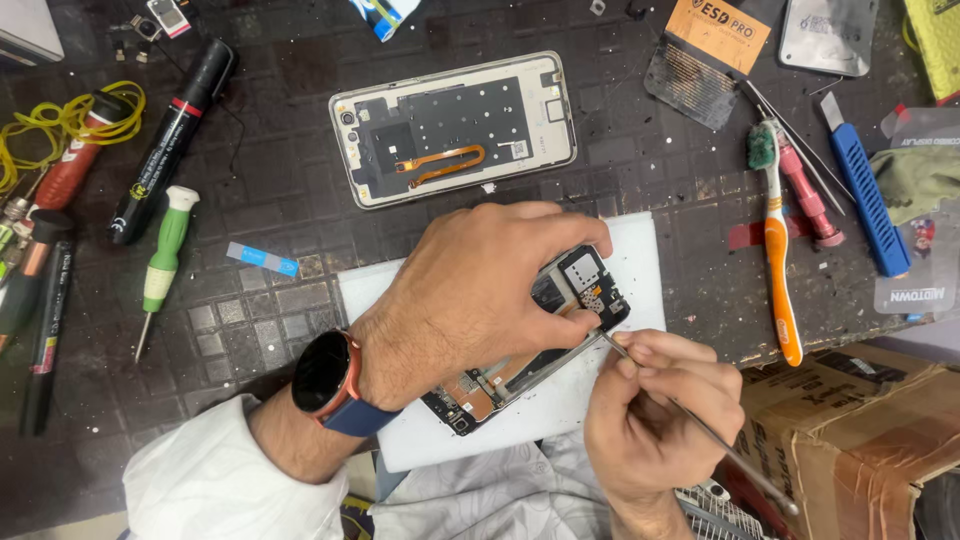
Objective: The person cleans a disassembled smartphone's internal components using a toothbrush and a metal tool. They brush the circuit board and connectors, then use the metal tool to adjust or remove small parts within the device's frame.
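Right hand (655, 415) pinched slim tweezers (700, 425), tips probing an opened phone (590, 290) that the left hand (470, 300) clamped down. Its back cover (455, 125) (already removed) lay nearby; reassembly remained.

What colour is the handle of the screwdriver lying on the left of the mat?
Green with white ends, seen clearly in the head view: the screwdriver lies apart from both hands.

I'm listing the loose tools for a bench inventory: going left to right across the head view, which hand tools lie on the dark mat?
Black marker with red band → green-and-white screwdriver → orange-and-white toothbrush with green bristles → pink-handled tool → blue utility knife.
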